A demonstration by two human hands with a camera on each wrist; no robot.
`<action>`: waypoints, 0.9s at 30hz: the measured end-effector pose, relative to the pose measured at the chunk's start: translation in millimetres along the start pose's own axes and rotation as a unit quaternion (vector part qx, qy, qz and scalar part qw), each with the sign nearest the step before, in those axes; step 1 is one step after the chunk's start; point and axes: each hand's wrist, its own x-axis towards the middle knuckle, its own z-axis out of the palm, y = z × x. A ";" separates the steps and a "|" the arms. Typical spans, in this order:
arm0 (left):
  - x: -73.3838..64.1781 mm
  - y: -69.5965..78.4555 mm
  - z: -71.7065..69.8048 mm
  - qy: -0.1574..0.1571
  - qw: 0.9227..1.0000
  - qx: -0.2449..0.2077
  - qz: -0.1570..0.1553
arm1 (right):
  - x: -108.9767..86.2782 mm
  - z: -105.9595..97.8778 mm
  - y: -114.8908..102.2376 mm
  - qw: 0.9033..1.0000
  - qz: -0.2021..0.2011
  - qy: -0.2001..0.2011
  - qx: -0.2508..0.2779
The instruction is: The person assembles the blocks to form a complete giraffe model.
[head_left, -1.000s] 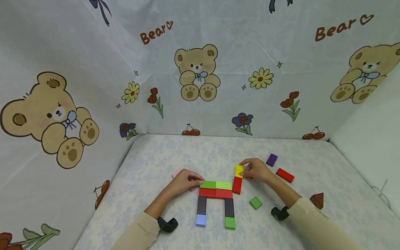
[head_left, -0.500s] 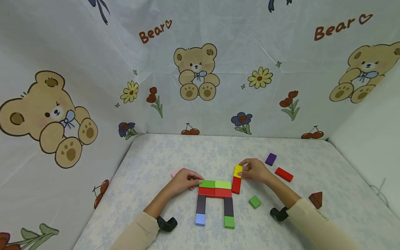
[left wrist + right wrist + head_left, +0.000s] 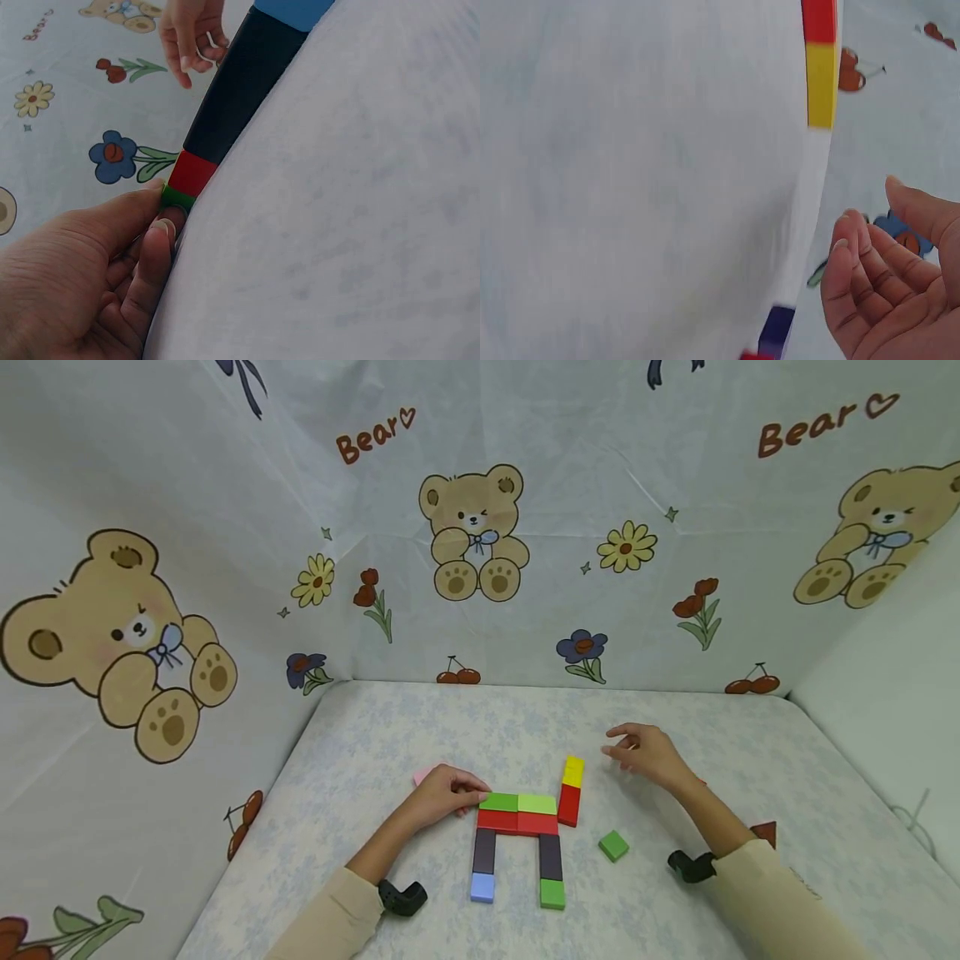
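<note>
My left hand (image 3: 444,794) pinches the left end of the green block (image 3: 498,802), and the left wrist view shows its thumb and fingertips against that green block (image 3: 178,197). Beside it lies a light green block (image 3: 537,804), above two red blocks (image 3: 498,820) in a row. Dark blocks (image 3: 484,852) extend down from the row like two legs, one ending in a blue block (image 3: 482,887), the other in a green one. Over the table, apart from the yellow block (image 3: 573,770), my right hand (image 3: 648,754) hovers with loosely bent fingers and holds nothing.
A red block (image 3: 569,805) touches the yellow one, slanting at the row's right. A loose green block (image 3: 613,846) lies nearer. The right arm partly covers a brown-red triangular block (image 3: 764,833). A purple block (image 3: 778,330) shows in the right wrist view. Pink (image 3: 422,774) peeks out behind the left hand.
My right hand has let go of the yellow block and moved right and farther back, now hiding the purple block in the head view. The left hand has stayed put.
</note>
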 end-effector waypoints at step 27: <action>-1.4 2.2 1.5 0.004 1.000 0.005 -0.005 | 9.1 -60.0 73.9 0.986 0.031 -0.026 -0.160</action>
